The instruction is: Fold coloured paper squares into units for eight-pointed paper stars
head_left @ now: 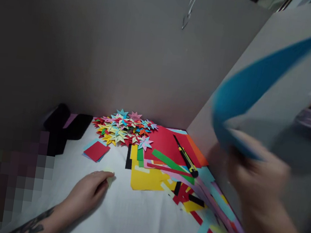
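My right hand (262, 172) is raised at the right, blurred by motion. It grips a sheet of blue paper (242, 89) that bends upward over the hand. My left hand (91, 186) rests on the white tablecloth, its thumb and fingers closed on a small pale yellow-green piece of paper (110, 180), mostly hidden under them. Just beyond that hand lies a small stack of paper squares (97, 151), red on top with blue showing beneath.
Folded paper stars (125, 129) are heaped against the grey back partition (141, 53). Right of them, a black-and-yellow utility knife (186, 158) lies on red paper sheets (163, 144). Paper offcuts (190, 201) are strewn nearer me. A black object (78, 127) stands at the left.
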The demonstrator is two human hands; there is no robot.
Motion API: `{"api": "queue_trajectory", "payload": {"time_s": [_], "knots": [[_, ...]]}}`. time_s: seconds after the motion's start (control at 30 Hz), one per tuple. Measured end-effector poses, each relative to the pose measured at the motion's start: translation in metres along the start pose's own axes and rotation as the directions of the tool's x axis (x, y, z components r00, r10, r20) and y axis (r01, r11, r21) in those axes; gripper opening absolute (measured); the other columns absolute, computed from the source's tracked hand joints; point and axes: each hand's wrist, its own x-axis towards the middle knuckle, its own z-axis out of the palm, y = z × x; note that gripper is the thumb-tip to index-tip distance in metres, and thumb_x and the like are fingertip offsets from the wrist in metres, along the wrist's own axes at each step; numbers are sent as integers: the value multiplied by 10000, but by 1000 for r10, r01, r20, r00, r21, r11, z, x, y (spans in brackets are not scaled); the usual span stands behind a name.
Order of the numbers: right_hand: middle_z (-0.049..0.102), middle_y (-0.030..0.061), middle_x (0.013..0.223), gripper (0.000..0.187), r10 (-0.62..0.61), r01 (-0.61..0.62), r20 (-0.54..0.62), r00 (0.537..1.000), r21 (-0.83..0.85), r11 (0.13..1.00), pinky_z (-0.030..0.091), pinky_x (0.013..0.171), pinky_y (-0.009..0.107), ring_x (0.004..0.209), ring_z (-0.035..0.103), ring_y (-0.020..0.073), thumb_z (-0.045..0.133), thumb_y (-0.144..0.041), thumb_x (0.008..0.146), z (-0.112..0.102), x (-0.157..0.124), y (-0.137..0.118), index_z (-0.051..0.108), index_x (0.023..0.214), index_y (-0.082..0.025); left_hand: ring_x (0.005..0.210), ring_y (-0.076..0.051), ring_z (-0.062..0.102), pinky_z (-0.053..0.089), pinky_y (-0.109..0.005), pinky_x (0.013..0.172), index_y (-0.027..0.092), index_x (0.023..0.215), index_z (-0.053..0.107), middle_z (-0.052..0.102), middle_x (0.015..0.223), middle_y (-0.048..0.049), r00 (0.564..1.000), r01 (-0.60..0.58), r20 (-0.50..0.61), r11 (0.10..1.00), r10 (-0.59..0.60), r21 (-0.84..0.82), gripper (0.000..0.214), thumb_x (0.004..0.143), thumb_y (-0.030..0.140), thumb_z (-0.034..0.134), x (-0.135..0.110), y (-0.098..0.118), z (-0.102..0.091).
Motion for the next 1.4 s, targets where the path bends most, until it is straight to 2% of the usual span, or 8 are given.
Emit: {"api": "queue_trajectory", "payload": {"time_s": [0.1, 0.2, 0.3, 0.47, 0.6, 0.8, 1.0, 1.4], "knots": [[641, 88, 1166, 493, -127, 136, 319, 939, -7, 991, 480, 946, 409, 1079, 596, 227, 388, -18, 749, 58, -16, 8, 621, 1152, -181, 953, -213, 656, 532, -337, 832, 226, 1067, 643, 696, 1069, -65, 1000, -2, -1, 1000, 2, 2, 293, 839, 239, 460, 0, 0, 0], [639, 109, 1171, 530, -52, 95, 590, 806, -42, 995, 494, 921, 388, 1057, 604, 215, 362, 24, 740, 117, -46, 24, 606, 1177, -149, 937, -213, 661, 539, -328, 813, 228, 1063, 643, 701, 1054, -60, 1000, -16, -26, 1000, 16, 5, 288, 831, 244, 474, -1, -1, 1], [593, 127, 1239, 459, -22, 63, 657, 753, -38, 997, 445, 970, 398, 1133, 550, 221, 371, -35, 832, 144, -68, 34, 542, 1248, -126, 925, -210, 662, 539, -322, 802, 233, 1061, 641, 703, 1044, -53, 999, -17, -36, 1000, 17, -6, 284, 824, 246, 486, -1, -1, 1], [481, 146, 1352, 540, -27, 11, 657, 753, 28, 1000, 360, 1009, 511, 1266, 396, 312, 543, -382, 848, 134, -72, 17, 443, 1330, -160, 905, -213, 640, 517, -324, 777, 208, 1089, 617, 687, 1037, -80, 1000, 19, -7, 999, -20, -50, 297, 836, 239, 466, 3, 6, -4], [548, 136, 1257, 404, -223, 47, 599, 769, 295, 954, 381, 992, 454, 1192, 448, 255, 515, -314, 870, 122, -72, -36, 508, 1241, -154, 812, -194, 607, 481, -305, 724, 188, 1138, 576, 671, 884, -67, 999, 29, 29, 996, -27, -82, 311, 856, 231, 452, 13, 10, -3], [567, 115, 1238, 341, -559, 208, 607, 565, 550, 809, 373, 1001, 432, 1179, 452, 237, 478, -244, 894, 132, -91, -110, 539, 1216, -150, 859, -170, 579, 431, -307, 814, 194, 1193, 521, 655, 879, -40, 995, -33, 86, 978, 51, -208, 324, 873, 218, 476, 21, 10, -2], [582, 115, 1210, 364, -569, 199, 593, 569, 572, 796, 399, 994, 402, 1155, 471, 234, 481, -228, 890, 145, -110, -111, 533, 1235, -125, 895, -170, 567, 390, -346, 898, 196, 1198, 511, 662, 846, -31, 967, -156, 148, 943, 207, -294, 330, 869, 219, 520, 23, 13, -6], [424, 108, 1406, 508, -495, 166, 778, 386, 470, 867, 248, 1068, 536, 1311, 321, 309, 485, -418, 898, 143, -102, -116, 413, 1366, -235, 836, -189, 548, 428, -339, 773, 173, 949, 605, 621, 862, -47, 1000, 11, 10, 1000, -11, 15, 169, 811, 133, 517, 21, 6, -6]]}}
